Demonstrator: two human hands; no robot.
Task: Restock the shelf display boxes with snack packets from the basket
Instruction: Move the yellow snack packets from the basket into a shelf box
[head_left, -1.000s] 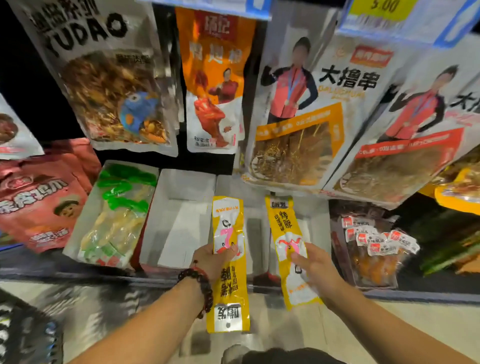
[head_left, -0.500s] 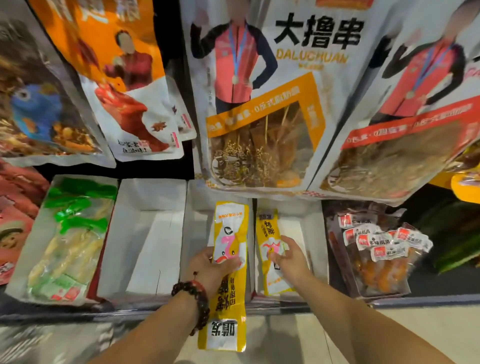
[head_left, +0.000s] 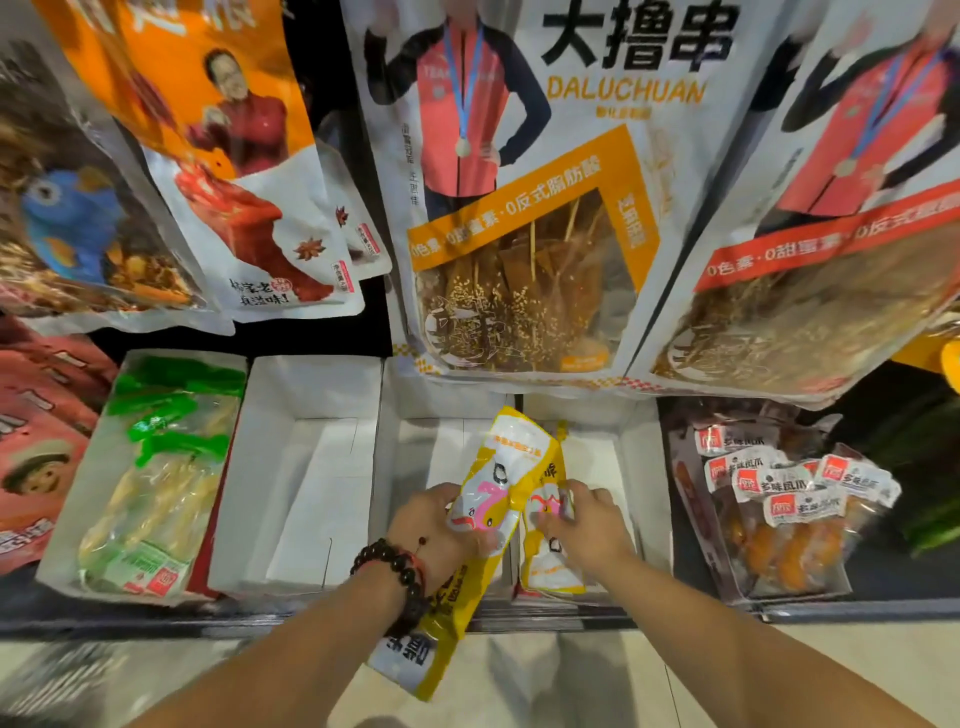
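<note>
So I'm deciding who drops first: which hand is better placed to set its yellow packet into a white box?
Right hand: its packet already lies inside the box. The left hand's packet tilts across the divider, tail hanging past the shelf edge.

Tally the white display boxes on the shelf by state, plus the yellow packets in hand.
Empty white boxes: 1, the left box
White boxes with a yellow packet reaching in: 2, the middle box and right box
Yellow packets held: 2, the left-hand packet and right-hand packet
Total: 5
</note>
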